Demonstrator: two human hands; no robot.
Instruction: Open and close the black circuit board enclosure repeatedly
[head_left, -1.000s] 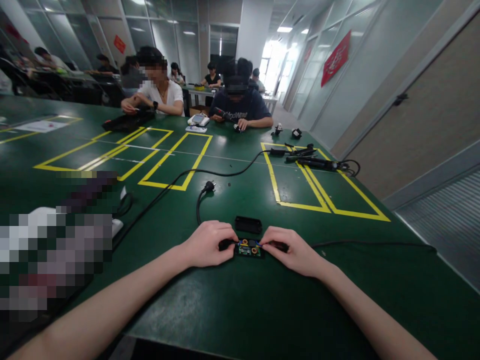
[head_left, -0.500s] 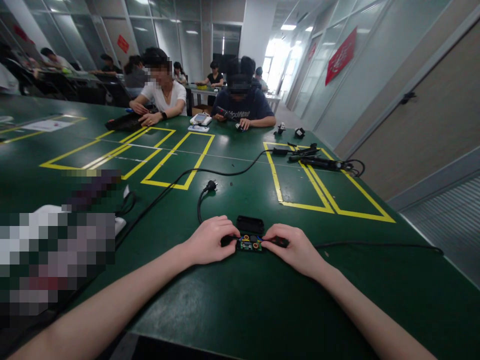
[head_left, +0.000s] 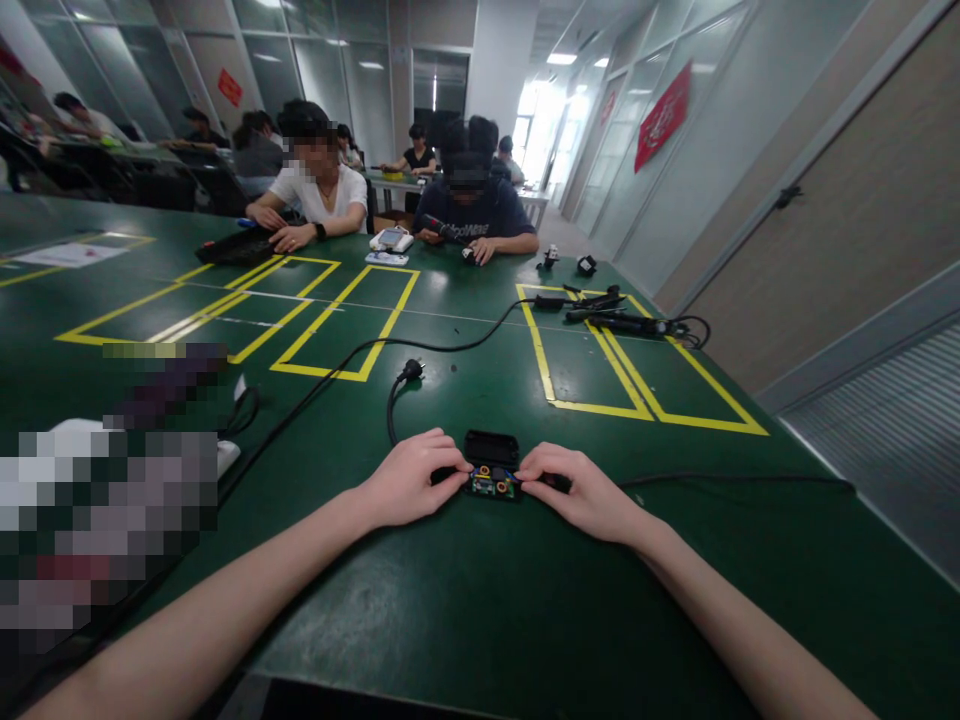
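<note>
I have the small black case (head_left: 517, 491) slightly farther out toward twelve o'clock than a second ago: the strip of table (head_left: 450, 620) between it and the cover (head_left: 491, 447) has all but closed up, and both hands have gone along with it. I take that as a small change of position only — the case is open, and the fingers are busy at its two ends.

At nine o'clock of the case, my left hand (head_left: 411, 478) is pinched on the left cord end (head_left: 444, 475); at three o'clock, my right hand (head_left: 581, 490) closes on the right cord end (head_left: 555, 482). I cannot tell just where the fingertips touch.

The case lies flat, showing a green board (head_left: 484, 487), two copper-coloured rings (head_left: 502, 487) and thin blue and yellow wires. The cover lies hollow side up at twelve — a plug (head_left: 411, 371) at eleven.
</note>
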